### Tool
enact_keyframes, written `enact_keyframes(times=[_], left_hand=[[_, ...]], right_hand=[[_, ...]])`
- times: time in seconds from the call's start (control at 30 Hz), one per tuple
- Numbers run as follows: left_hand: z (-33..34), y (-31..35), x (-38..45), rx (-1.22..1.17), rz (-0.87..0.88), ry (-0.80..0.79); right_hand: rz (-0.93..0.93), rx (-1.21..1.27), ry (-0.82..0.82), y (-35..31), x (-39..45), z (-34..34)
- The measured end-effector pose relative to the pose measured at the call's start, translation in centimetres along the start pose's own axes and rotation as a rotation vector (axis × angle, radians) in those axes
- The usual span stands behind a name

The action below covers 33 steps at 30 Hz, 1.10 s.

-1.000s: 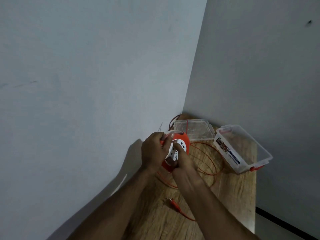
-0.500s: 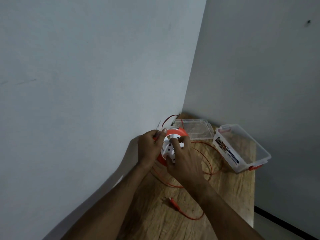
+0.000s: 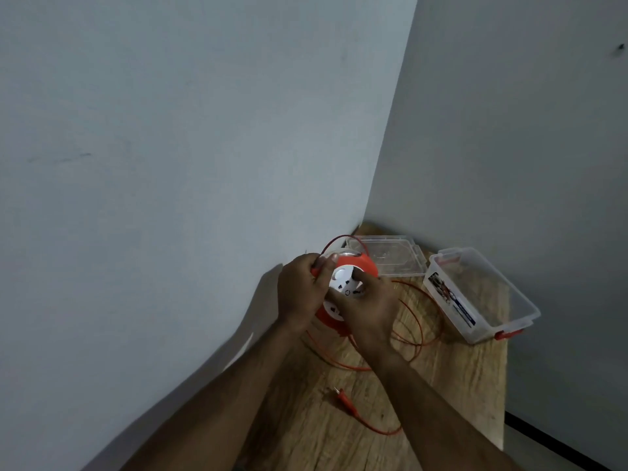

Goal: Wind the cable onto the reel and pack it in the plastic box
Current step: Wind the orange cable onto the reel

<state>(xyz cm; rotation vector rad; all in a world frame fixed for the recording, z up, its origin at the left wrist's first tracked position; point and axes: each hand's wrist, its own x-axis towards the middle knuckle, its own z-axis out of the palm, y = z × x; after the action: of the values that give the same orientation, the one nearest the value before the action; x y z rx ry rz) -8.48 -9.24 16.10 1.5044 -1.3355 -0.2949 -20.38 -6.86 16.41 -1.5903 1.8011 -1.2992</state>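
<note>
An orange cable reel [image 3: 365, 266] with a white socket face is held above the wooden table [image 3: 458, 375], close to the left wall. My left hand [image 3: 300, 290] grips its left rim. My right hand [image 3: 370, 309] lies over the white face, fingers curled on it. Thin orange cable [image 3: 419, 329] lies in loose loops under and to the right of the reel, and its plug end [image 3: 343, 397] rests nearer to me. A clear plastic box [image 3: 482, 295] with orange latches stands open at the right.
The box's clear lid [image 3: 390, 256] lies flat in the far corner behind the reel. Grey walls close in on the left and at the back. The table's right edge drops off just past the box.
The reel's white face has turned under my right hand, whose fingers have shifted from its lower edge up onto its middle. A cable loop now arches over the reel's top.
</note>
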Motion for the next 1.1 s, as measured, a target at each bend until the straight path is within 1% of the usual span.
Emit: enact_keyframes(times=[0.03,0.1,0.2,0.23,0.27,0.3,0.33,0.37,0.4,0.43,0.47,0.53,0.57,0.6,0.63,0.7,0.73,0.8,0.9,1.0,1.1], left_hand=[[0.1,0.1,-0.1,0.017,0.001,0.005],[0.2,0.3,-0.3,0.064,0.023,0.021],[0.4,0.4,-0.5,0.132,0.133,0.034],[0.5,0.5,-0.6,0.148,0.167,0.026],[0.6,0.5,-0.6,0.158,0.186,0.019],[0.6,0.4,-0.6,0.164,0.188,0.019],[0.4,0.3,-0.4,0.158,0.166,0.026],[0.2,0.0,-0.2,0.136,0.123,0.035],[0.0,-0.3,0.0,0.102,0.071,0.042],[-0.2,-0.5,0.0,0.060,0.022,0.044],[-0.4,-0.7,0.1,0.019,-0.020,0.043],[-0.4,-0.8,0.1,-0.026,-0.076,0.032],[-0.3,-0.8,0.1,-0.034,-0.087,0.027],[-0.2,-0.7,0.1,-0.042,-0.091,0.021],[-0.1,-0.5,0.2,-0.056,-0.093,0.010],[0.2,-0.1,0.3,-0.082,-0.098,-0.021],[0.3,0.1,0.3,-0.087,-0.099,-0.033],[0.5,0.2,0.2,-0.077,-0.090,-0.043],[0.4,-0.2,0.0,-0.050,-0.049,-0.049],[0.4,-0.2,-0.2,-0.035,-0.035,-0.048],[0.4,0.0,-0.2,-0.027,-0.022,-0.020]], right_hand=[[0.094,0.062,0.028,-0.2,0.0,0.2],[0.407,0.255,0.015,-0.4,0.3,0.8],[1.001,0.786,-0.056,-1.8,1.1,1.2],[1.128,0.936,-0.056,-2.0,1.4,1.4],[1.198,1.042,-0.055,-2.3,1.6,1.4],[1.217,1.077,-0.072,-2.1,1.9,1.4],[1.204,1.069,-0.120,-2.0,1.9,1.1],[1.153,0.992,-0.199,-1.8,1.8,0.5],[1.064,0.890,-0.265,-1.5,1.6,-0.1],[0.919,0.730,-0.275,-1.2,1.1,-1.0],[0.709,0.517,-0.229,-0.7,0.7,-1.7],[0.156,0.041,-0.037,-0.2,-0.3,-3.2],[-0.096,-0.131,0.031,0.0,-0.5,-3.5],[-0.275,-0.261,0.047,-0.3,-0.6,-3.8],[-0.377,-0.363,0.001,0.0,-0.5,-3.5],[-0.447,-0.530,-0.141,0.4,-0.1,-2.7],[-0.465,-0.584,-0.185,0.6,0.0,-2.4],[-0.491,-0.616,-0.227,1.1,0.3,-2.0],[-0.477,-0.567,-0.266,1.4,0.9,-1.8],[-0.402,-0.432,-0.307,1.5,1.3,-1.9],[-0.283,-0.270,-0.265,1.1,0.9,-1.7]])
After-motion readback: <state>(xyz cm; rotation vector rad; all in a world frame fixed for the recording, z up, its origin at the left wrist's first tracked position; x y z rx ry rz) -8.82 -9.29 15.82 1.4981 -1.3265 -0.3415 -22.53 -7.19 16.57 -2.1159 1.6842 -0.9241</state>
